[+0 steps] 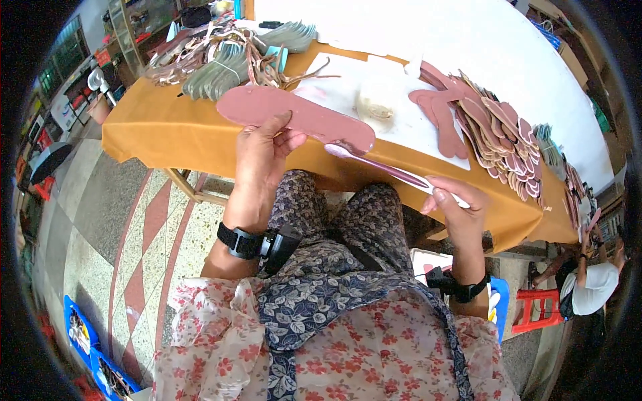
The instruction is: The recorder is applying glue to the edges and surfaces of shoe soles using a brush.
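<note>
- From my remote station I record the left hand (267, 142) closed on a reddish-brown, flat, foot-shaped insole (297, 119), thumb on the upper face, gripping it at its near edge around mid-length.
- The insole is raised above the near side of a table covered in orange-yellow cloth (150, 123), its length running left to right.
- I find the right hand (455, 198) closed on the handle of a slim purple-and-white plastic toothbrush (384, 167), thumb against fingers.
- The brush head lies at the near edge of the insole's right end; I cannot tell how firmly it presses.
- Beyond the insole I note a flat white sheet (334, 69) bearing a pale, yellowish-topped lump (376, 110).
- Right: a heaped pile of reddish-brown insoles (500, 130).
- Far left: a bundle of translucent grey-green pieces (217, 75).
</note>
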The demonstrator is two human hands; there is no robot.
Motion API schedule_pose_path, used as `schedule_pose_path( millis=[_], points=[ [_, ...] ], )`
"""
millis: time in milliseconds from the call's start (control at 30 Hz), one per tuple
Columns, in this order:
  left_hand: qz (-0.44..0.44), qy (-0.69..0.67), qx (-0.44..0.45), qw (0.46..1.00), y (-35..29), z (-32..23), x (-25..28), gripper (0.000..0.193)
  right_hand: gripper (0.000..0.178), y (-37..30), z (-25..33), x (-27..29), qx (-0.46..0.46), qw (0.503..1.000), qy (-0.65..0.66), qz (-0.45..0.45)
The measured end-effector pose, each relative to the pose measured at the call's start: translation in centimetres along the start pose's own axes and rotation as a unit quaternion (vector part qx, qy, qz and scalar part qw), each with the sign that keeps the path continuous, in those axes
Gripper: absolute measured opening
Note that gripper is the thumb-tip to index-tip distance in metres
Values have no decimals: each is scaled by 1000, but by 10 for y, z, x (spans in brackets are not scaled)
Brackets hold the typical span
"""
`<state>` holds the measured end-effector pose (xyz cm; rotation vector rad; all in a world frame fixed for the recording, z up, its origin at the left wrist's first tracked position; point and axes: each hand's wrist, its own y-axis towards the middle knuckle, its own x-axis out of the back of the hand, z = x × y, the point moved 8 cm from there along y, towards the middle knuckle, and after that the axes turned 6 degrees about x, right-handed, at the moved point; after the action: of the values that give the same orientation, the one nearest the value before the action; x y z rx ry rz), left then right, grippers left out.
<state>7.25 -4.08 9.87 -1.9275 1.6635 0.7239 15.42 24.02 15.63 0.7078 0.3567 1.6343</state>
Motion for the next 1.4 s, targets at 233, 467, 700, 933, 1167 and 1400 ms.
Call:
schedule_pose_path(
  millis=[233, 467, 700, 933, 1167, 1400],
  points=[
    [25, 22, 0, 999, -2, 3, -2, 14, 18, 5, -7, -22, -9, 999, 42, 18],
    [13, -62, 10, 998, 17, 13, 28, 13, 24, -20, -35, 8, -81, 965, 217, -122],
    [24, -126, 19, 991, 16, 8, 29, 11, 27, -40, -56, 22, -117, 922, 297, -220],
    [22, -148, 25, 988, 14, 11, 25, 11, 26, -33, -58, 4, -115, 924, 314, -183],
    [29, -165, 52, 984, 13, 20, 25, 12, 27, -28, -69, -3, -131, 925, 307, -182],
    [25, -152, 71, 985, 15, 29, 23, 13, 28, -19, -80, -10, -136, 906, 360, -177]
  ],
)
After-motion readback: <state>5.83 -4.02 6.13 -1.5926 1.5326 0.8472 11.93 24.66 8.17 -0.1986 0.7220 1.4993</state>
